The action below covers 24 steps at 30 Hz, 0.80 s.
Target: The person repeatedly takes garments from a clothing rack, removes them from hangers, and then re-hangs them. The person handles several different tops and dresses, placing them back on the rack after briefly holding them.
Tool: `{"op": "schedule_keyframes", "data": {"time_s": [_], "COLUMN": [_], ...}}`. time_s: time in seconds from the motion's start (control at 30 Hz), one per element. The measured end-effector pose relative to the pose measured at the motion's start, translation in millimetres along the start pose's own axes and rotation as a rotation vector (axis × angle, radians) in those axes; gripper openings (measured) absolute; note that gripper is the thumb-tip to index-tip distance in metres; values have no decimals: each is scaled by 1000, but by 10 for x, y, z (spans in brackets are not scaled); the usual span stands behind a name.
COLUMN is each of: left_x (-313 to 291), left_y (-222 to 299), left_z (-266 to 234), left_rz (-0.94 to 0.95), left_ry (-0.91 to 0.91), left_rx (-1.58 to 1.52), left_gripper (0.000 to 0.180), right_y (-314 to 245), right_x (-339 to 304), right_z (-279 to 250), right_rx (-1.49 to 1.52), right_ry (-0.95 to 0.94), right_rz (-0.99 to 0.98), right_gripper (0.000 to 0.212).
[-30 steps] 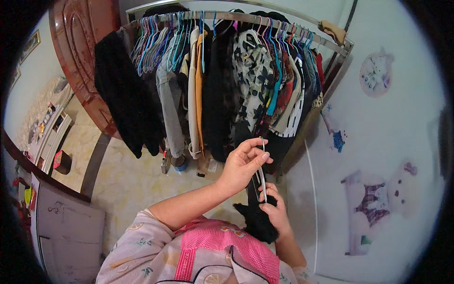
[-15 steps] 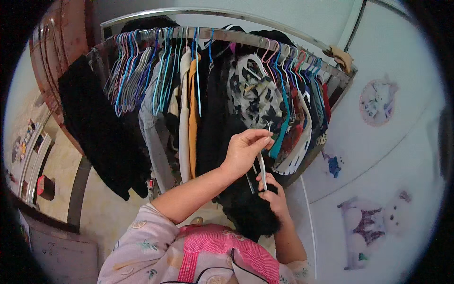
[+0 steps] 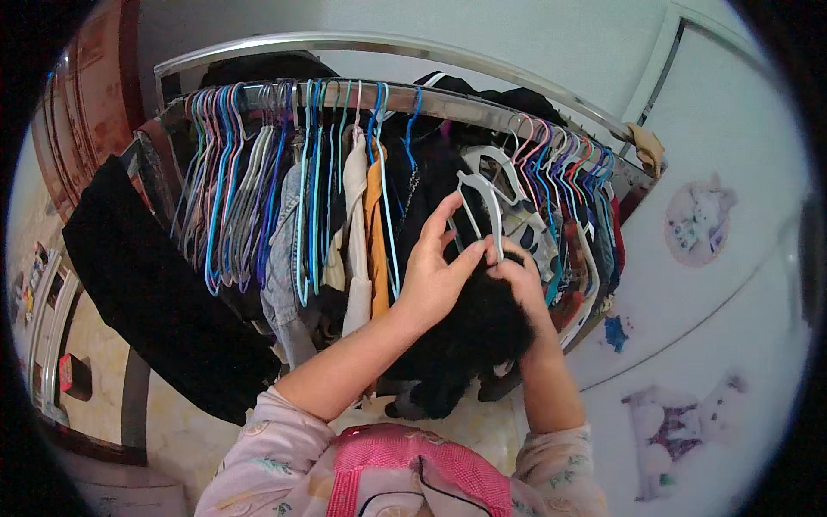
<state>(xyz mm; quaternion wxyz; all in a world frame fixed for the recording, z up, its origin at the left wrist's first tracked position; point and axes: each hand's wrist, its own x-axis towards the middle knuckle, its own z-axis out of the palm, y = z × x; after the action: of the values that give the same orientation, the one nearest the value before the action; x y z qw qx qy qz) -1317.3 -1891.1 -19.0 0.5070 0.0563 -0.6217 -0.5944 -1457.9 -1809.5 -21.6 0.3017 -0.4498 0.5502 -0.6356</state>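
Bedroom-like room, pale walls, cream tiled floor (image 3: 99, 336) down on the left. A chrome metal clothes rack (image 3: 379, 41) spans the view, packed with thin wire-like coloured hangers (image 3: 228, 194); a long black garment (image 3: 164, 293) drapes at its left end.

From my remote post, via the head view: the rack now fills more of the picture, and the hands have come up in front of its hanging clothes. The left hand (image 3: 435, 271), which a moment ago pinched near the hook of a white curved plastic hanger (image 3: 493, 207), now lies lower along it. I read this as work passing from the hook to the hanger's body and the black fluffy garment (image 3: 487, 314).

Poses. Left forearm slants up from below, index finger stretched up beside the hanger's neck, thumb spread from it; whether it grips anything, I cannot tell. Right hand (image 3: 517, 276) is clamped on the hanger's lower end, garment bunched beneath, forearm nearly upright. Held hanger sits tilted between both hands, just before another white hanger (image 3: 504, 164) on the rack.
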Motion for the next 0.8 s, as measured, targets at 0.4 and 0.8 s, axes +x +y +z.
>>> {"op": "schedule_keyframes", "data": {"time_s": [0.4, 0.8], "left_x": [-335, -456], "left_y": [-70, -252], "left_z": [-125, -104], "left_rz": [43, 100], "left_ry": [-140, -248], "left_rx": [380, 725], "left_gripper": [61, 59], "right_y": [-287, -164], "right_x": [1224, 1043], "right_z": [-106, -305], "right_rx": [98, -922], "right_ry": [10, 219], "right_rz": [325, -560], "right_gripper": [18, 38]}}
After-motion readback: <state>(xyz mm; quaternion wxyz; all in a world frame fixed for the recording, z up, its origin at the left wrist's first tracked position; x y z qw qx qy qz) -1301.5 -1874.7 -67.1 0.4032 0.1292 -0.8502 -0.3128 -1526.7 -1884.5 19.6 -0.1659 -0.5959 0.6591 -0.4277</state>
